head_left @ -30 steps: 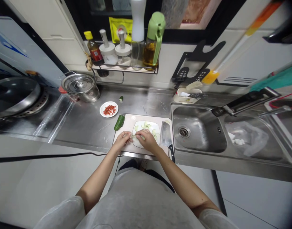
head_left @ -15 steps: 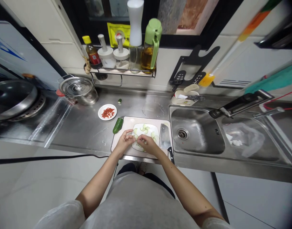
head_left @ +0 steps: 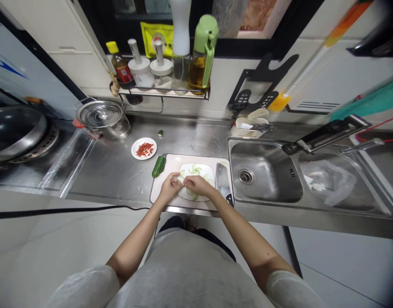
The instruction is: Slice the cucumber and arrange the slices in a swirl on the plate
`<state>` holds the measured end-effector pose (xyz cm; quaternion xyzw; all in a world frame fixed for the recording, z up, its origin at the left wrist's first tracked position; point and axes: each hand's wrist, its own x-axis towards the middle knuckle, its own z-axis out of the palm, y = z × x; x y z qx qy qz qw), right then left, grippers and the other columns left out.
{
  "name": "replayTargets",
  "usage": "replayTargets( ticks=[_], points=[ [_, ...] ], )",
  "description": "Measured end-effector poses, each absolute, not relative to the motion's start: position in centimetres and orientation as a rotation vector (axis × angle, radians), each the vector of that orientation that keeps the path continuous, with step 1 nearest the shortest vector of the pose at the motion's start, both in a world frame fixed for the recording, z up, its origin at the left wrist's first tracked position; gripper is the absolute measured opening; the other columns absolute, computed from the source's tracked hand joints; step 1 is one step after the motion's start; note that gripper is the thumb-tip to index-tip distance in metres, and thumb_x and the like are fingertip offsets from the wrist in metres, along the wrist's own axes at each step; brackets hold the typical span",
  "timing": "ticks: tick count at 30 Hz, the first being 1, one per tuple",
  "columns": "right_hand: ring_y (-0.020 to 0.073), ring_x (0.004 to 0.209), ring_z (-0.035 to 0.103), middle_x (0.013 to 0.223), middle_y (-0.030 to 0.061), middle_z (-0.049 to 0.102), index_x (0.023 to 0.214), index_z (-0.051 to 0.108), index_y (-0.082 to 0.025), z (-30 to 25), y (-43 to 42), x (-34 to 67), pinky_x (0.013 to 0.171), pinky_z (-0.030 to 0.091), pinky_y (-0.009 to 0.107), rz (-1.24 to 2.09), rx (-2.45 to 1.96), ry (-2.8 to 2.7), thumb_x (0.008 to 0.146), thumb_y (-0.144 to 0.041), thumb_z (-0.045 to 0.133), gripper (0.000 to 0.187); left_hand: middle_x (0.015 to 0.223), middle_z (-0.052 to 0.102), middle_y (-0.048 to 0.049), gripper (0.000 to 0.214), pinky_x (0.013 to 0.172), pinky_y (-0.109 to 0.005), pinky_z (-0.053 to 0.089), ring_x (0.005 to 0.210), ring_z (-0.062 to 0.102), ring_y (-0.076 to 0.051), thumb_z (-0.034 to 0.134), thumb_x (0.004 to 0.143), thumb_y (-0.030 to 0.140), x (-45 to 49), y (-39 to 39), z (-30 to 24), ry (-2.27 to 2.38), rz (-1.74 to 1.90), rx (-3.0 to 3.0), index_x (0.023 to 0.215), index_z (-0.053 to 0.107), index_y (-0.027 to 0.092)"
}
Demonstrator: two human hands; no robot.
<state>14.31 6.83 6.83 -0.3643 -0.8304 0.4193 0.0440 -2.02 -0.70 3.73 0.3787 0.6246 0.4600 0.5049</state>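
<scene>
The steel counter (head_left: 113,171) bears a cutting board (head_left: 158,192), a lidded pot (head_left: 103,119), a chilli saucer (head_left: 144,148) and a cucumber half (head_left: 158,166).

Two hands are in view, the left hand (head_left: 168,188) and the right hand (head_left: 199,185). The tabletop (head_left: 113,171) carries one cutting board (head_left: 158,194), one white plate (head_left: 204,193) and one cleaver (head_left: 222,179). At least six cucumber slices (head_left: 193,170) show on the plate; the hands hide any others. There is one cucumber half (head_left: 159,166), one cucumber end (head_left: 160,133) and one saucer (head_left: 134,149) of red bits too small to count. One lidded pot (head_left: 103,119) and one wok (head_left: 16,128) stand at the left. One rack (head_left: 164,92) holds five containers: one brown bottle (head_left: 121,68), two white jars (head_left: 139,68) (head_left: 161,67), one white-topped bottle (head_left: 181,38) and one green-capped bottle (head_left: 202,51). There are two sink basins (head_left: 270,190) (head_left: 359,201) and one plastic bag (head_left: 331,184).
</scene>
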Motion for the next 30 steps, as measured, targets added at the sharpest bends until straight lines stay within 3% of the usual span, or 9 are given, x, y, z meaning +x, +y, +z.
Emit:
replayTargets(
  ticks=[5, 14, 24, 30],
  points=[
    [0.0145, 0.081, 0.058, 0.088, 0.0034, 0.069, 0.088, 0.069, -0.019, 6.5, 9.1, 13.0, 0.069, 0.036, 0.021, 1.033, -1.138, -2.788, 0.085, -0.012, 0.047, 0.022, 0.068, 0.059, 0.0049, 0.039, 0.064, -0.022, 0.04, 0.059, 0.05, -0.009, 0.064, 0.07, 0.024, -2.4, 0.8, 2.9, 1.782, 0.945, 1.104, 0.109, 0.061, 0.02],
    [0.018, 0.085, 0.058, 0.092, 0.0063, 0.069, 0.088, 0.066, -0.018, 5.7, 10.3, 11.7, 0.069, 0.032, 0.025, 0.751, -1.219, -2.957, 0.09, -0.02, 0.047, 0.019, 0.079, 0.068, 0.002, 0.034, 0.074, -0.028, 0.039, 0.077, 0.062, -0.017, 0.06, 0.076, 0.022, -2.0, 2.0, 3.4, 2.101, 0.588, 1.329, 0.109, 0.063, 0.028],
    [0.0193, 0.089, 0.056, 0.096, 0.0092, 0.068, 0.092, 0.066, -0.017, 5.6, 10.5, 11.8, 0.075, 0.032, 0.028, 0.658, -1.223, -3.011, 0.092, -0.021, 0.046, 0.02, 0.094, 0.072, -0.0035, 0.033, 0.087, -0.035, 0.035, 0.098, 0.062, -0.023, 0.054, 0.082, 0.02, -1.4, 2.3, 4.2, 2.146, 0.405, 1.551, 0.114, 0.061, 0.026],
    [0.0199, 0.09, 0.055, 0.097, 0.0085, 0.068, 0.095, 0.065, -0.018, 5.3, 10.5, 11.8, 0.076, 0.03, 0.029, 0.675, -1.177, -3.034, 0.094, -0.021, 0.043, 0.023, 0.093, 0.071, -0.0008, 0.034, 0.089, -0.035, 0.035, 0.098, 0.062, -0.021, 0.053, 0.084, 0.02, -1.7, 2.0, 4.3, 2.17, 0.387, 1.571, 0.115, 0.061, 0.029]
  ],
)
